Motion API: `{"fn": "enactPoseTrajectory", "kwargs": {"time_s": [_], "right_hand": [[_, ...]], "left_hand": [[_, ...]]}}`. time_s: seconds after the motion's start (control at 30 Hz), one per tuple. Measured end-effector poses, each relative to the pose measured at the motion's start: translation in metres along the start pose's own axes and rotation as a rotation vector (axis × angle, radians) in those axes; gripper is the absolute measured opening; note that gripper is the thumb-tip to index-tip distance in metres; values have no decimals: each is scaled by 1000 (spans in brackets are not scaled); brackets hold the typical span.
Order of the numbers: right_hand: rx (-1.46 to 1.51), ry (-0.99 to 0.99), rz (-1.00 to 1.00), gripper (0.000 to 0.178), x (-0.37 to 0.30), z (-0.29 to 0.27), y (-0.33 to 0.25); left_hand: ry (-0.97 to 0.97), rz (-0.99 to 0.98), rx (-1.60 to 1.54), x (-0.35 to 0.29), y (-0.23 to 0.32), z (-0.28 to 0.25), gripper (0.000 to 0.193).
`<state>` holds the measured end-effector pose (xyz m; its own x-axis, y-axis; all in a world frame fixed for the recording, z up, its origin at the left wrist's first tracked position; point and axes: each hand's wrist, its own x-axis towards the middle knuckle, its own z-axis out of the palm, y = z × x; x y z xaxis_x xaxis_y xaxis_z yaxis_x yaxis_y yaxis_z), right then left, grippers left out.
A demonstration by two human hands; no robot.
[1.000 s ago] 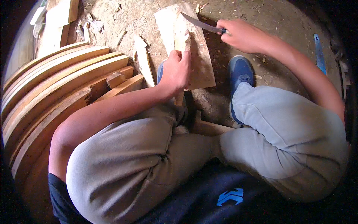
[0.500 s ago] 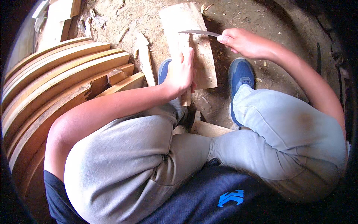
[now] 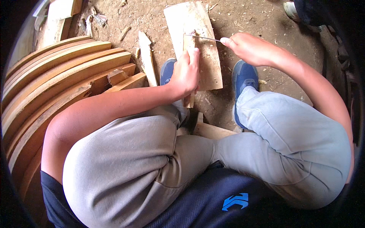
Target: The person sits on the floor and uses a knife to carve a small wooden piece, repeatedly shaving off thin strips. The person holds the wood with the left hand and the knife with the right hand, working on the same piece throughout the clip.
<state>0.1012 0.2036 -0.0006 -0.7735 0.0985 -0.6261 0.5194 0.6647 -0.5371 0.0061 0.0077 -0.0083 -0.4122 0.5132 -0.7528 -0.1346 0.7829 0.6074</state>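
Handle and Fingers Out of Sight

The right hand (image 3: 245, 49) hides the handle of the knife (image 3: 207, 37), whose blade shows so thin that its contact with the wooden strip (image 3: 189, 42) cannot be told. The left hand (image 3: 185, 74) covers the strip's middle, its own finger ends tucked from view, and blocks the lower left corner of the board (image 3: 211, 74). Hand and forearm mask part of the left shoe (image 3: 165, 72). Trouser legs (image 3: 118, 171) overlap a pale wood piece (image 3: 213, 131). Stacked planks (image 3: 76, 74) fade into the dark rim. Another person's leg (image 3: 310, 13) is cut off at the top.
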Motion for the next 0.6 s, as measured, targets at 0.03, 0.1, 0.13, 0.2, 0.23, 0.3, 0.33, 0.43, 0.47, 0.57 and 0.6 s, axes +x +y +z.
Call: {"fn": "enactPoseTrajectory", "kwargs": {"time_s": [0.03, 0.1, 0.13, 0.2, 0.23, 0.3, 0.33, 0.43, 0.47, 0.57, 0.6], "right_hand": [[-32, -13, 12, 63, -3, -4, -6], [-69, -30, 29, 62, -6, -10, -10], [-74, -34, 32, 61, -6, -12, -10], [-89, -51, 44, 61, -6, -15, -10], [-100, -60, 50, 61, -6, -16, -9], [-136, -65, 47, 60, -6, -17, -7], [-160, -62, 41, 59, -6, -16, -4], [-203, -30, 32, 59, -4, -11, -6], [-208, -16, 31, 58, -5, -10, -6], [-224, 3, 59, 58, -4, -6, -12], [-244, 18, 51, 59, -4, -5, -13]], "left_hand": [[10, 15, 4, 3, -4, 1, 48], [31, 48, 8, 7, -11, 3, 48], [35, 31, -8, 8, -13, 4, 47], [39, -4, -43, 5, -9, 5, 47], [35, -10, -53, 4, -8, 6, 46], [35, -22, -73, 3, -6, 5, 45], [45, -14, -72, 4, -8, 6, 45], [91, 27, -20, 16, -24, 9, 45], [116, 53, 34, 20, -26, 9, 45], [113, 39, 15, 15, -20, 11, 46], [96, 20, -22, 11, -15, 11, 46]]}}
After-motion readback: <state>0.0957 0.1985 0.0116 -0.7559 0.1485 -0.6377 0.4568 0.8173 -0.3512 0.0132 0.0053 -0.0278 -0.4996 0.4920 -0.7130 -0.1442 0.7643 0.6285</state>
